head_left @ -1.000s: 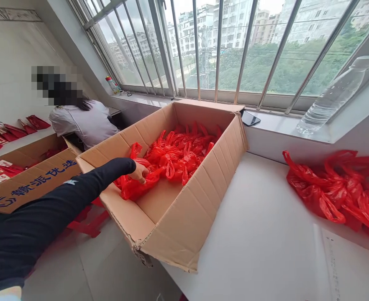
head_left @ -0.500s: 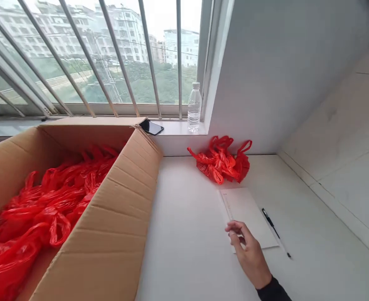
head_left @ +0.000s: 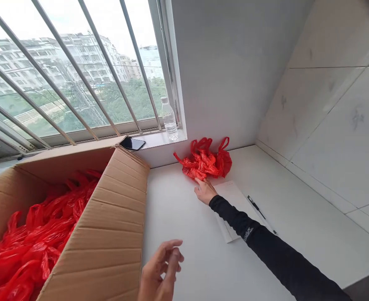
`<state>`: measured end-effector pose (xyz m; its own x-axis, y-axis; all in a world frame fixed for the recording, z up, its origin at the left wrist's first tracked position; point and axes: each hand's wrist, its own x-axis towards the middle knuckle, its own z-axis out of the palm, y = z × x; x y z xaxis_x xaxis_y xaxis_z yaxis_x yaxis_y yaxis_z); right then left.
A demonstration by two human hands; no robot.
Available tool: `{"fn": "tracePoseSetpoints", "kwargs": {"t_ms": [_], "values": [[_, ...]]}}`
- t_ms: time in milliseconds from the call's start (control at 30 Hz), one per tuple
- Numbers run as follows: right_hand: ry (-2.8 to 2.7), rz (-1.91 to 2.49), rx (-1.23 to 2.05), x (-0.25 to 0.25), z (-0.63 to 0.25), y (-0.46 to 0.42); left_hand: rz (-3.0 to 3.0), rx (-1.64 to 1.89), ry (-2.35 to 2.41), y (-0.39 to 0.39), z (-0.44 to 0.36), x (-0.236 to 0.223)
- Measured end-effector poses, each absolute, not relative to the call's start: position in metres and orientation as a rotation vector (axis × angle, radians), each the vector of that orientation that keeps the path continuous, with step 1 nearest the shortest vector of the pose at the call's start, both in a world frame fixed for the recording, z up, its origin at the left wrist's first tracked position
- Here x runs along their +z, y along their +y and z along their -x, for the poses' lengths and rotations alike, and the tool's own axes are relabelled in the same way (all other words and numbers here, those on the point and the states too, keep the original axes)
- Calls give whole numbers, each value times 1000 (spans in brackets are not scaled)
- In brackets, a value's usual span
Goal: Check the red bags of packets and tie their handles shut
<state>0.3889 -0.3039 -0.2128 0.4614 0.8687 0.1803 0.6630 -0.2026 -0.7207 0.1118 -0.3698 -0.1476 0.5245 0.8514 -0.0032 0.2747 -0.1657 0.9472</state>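
My right hand [head_left: 205,190] reaches across the white table [head_left: 187,234] and its fingertips touch the near edge of a small heap of red plastic bags [head_left: 205,160] by the wall. Whether the fingers grip a bag I cannot tell. My left hand [head_left: 160,272] hovers low in view beside the cardboard box [head_left: 109,225], fingers loosely apart and holding nothing. The box is full of several red plastic bags [head_left: 37,234].
A white sheet of paper [head_left: 234,196] lies under my right forearm, with a black pen [head_left: 256,206] beside it. On the window sill stand a clear water bottle [head_left: 169,118] and a dark phone [head_left: 132,144]. A tiled wall closes the right side.
My left hand has come out of the box, away from the bags. My view has swung right. My right hand has moved from the paper forward to the heap of red bags.
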Motion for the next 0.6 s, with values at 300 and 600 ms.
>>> {"fn": "tracePoseSetpoints", "kwargs": {"t_ms": [300,600], "values": [[-1532,1450,706,-174,-297,-448,-1576,795,1119,-341,-163,-204],[-1510,1680,335,-179,-340,-470,-1825,582,919,-372,-157,-214]]}}
